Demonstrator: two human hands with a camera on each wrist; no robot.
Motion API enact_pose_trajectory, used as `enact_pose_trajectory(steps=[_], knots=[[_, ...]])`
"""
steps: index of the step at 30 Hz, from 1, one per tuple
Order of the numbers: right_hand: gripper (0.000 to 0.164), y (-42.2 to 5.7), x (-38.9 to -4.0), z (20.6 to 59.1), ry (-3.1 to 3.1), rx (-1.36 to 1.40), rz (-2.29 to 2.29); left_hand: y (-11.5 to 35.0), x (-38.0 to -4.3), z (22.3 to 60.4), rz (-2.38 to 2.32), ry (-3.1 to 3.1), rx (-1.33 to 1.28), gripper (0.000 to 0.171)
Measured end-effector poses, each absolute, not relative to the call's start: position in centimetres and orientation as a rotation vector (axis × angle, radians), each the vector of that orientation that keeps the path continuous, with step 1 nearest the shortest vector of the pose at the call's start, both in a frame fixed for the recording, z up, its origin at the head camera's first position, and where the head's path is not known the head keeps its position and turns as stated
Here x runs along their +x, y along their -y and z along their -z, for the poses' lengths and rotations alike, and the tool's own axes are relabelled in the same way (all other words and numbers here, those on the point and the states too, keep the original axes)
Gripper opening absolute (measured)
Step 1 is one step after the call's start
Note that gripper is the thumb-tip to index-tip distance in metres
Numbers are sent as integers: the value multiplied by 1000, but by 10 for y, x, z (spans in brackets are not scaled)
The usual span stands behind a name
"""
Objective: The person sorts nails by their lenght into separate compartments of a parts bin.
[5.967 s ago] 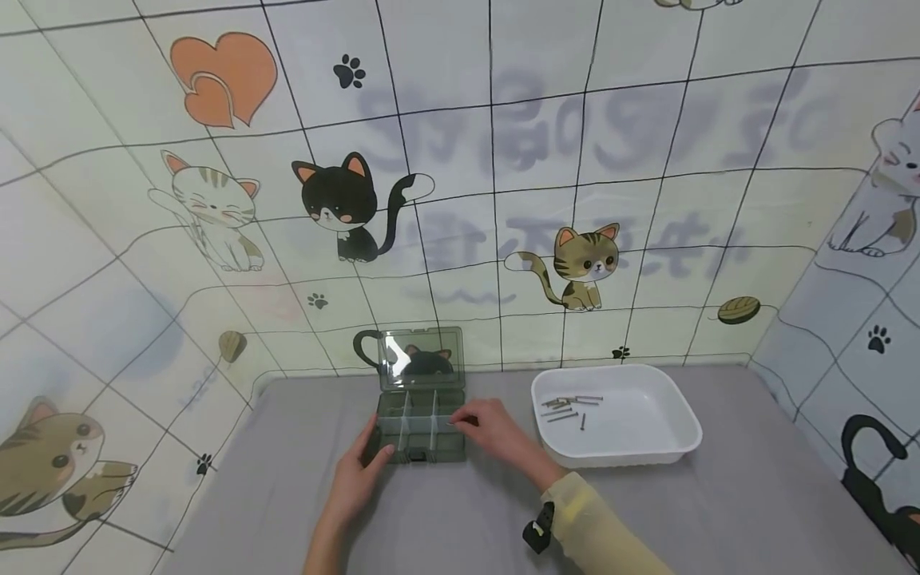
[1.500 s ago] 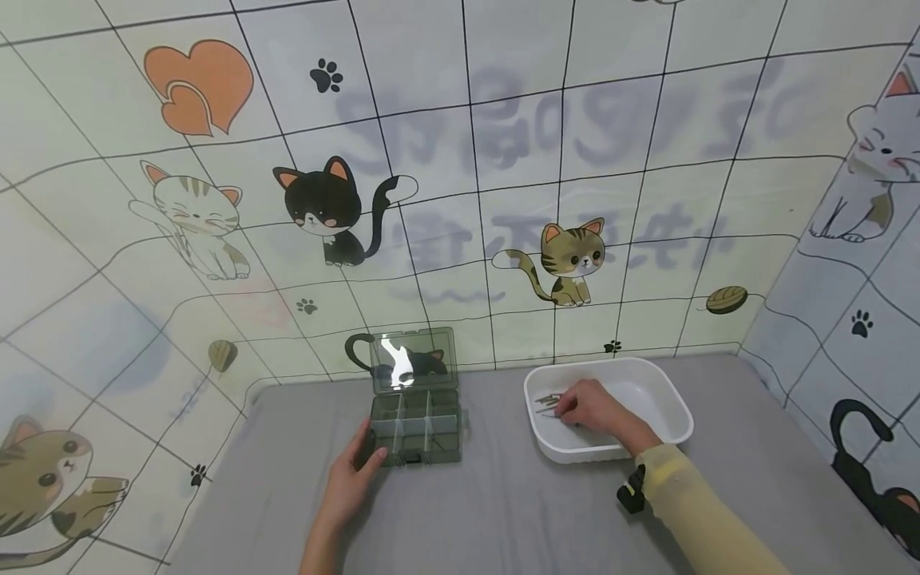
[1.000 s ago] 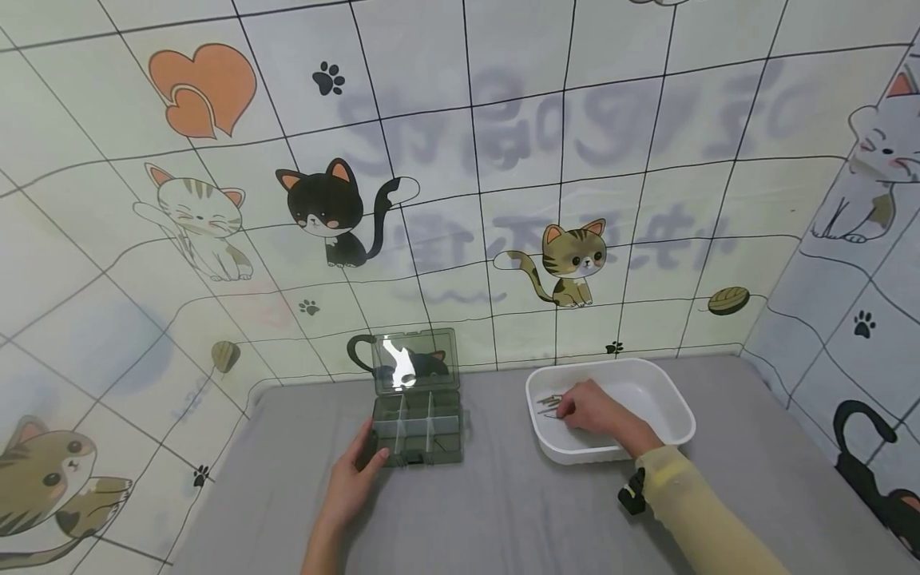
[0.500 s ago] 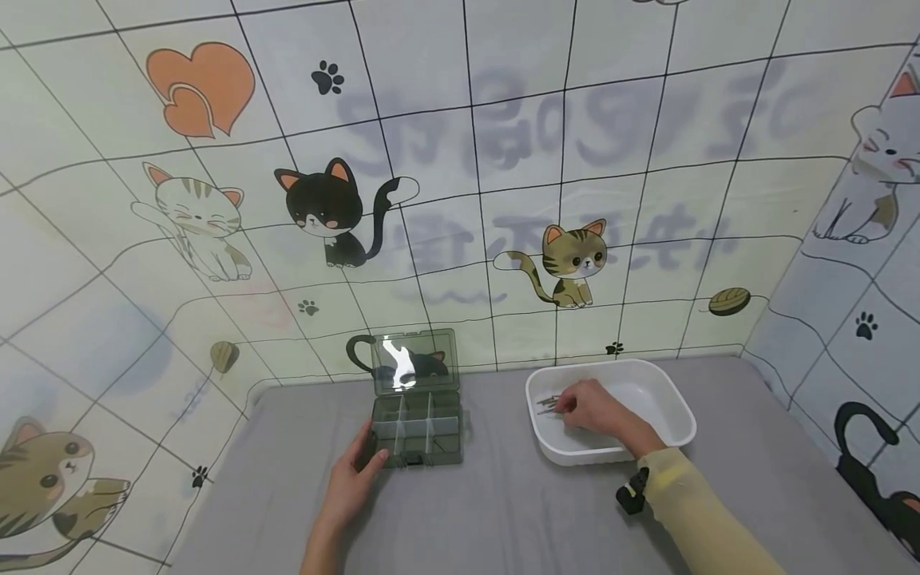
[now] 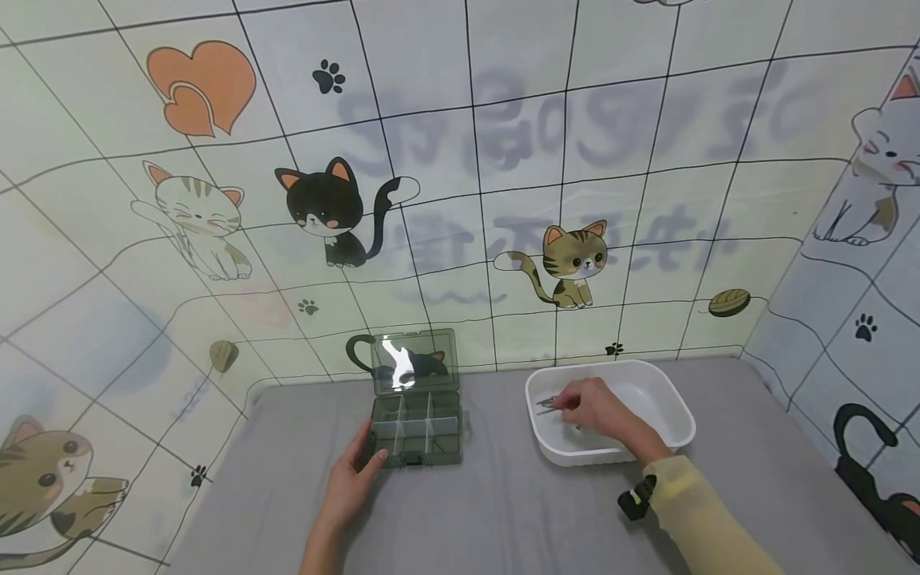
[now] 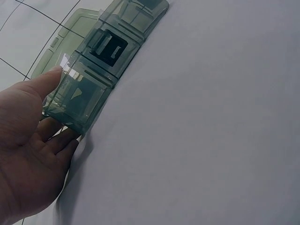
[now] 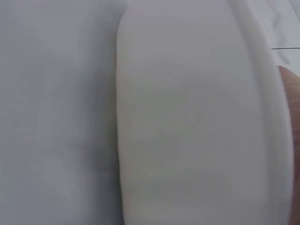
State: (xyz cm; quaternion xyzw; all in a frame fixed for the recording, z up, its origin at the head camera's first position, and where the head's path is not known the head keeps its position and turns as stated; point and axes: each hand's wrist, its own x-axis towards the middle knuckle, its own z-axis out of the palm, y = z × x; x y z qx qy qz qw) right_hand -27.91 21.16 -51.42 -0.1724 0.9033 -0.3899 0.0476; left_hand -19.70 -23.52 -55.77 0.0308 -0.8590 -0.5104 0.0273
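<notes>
The box (image 5: 440,458) is set on the grey cloth (image 5: 496,515), left of the tray (image 5: 596,458) and apart from it. The box is grasped at its left end by the left hand (image 5: 350,479): in the left wrist view, the thumb is applied to the front upper edge and the other fingers are curled at the lower corner. The black latch (image 6: 111,48) is fitted at the front of the box. The lid (image 5: 415,361) is raised at the rear, and the interior is split into six compartments by dividers (image 5: 414,426). A thin dark line is seen in the front right compartment; its nature cannot be told.

The nails (image 5: 549,404) are grouped in the left part of the tray. The right hand (image 5: 600,411) is positioned over the tray, fingertips brought to the nails; whether one is pinched cannot be told. In the right wrist view, the tray wall and the edge of the hand are shown. The right forearm is covered by a yellow sleeve (image 5: 707,511), and a black device (image 5: 636,498) is worn at the wrist. The work area is backed by a sheet (image 5: 460,148) printed with cats.
</notes>
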Motion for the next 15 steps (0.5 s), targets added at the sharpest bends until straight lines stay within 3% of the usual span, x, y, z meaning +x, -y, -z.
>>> enact_pose_trajectory(steps=[15], knots=[[24, -197, -264, 494, -2778, -725, 1376, 235, -196, 558, 1583, 2638, 74, 69]])
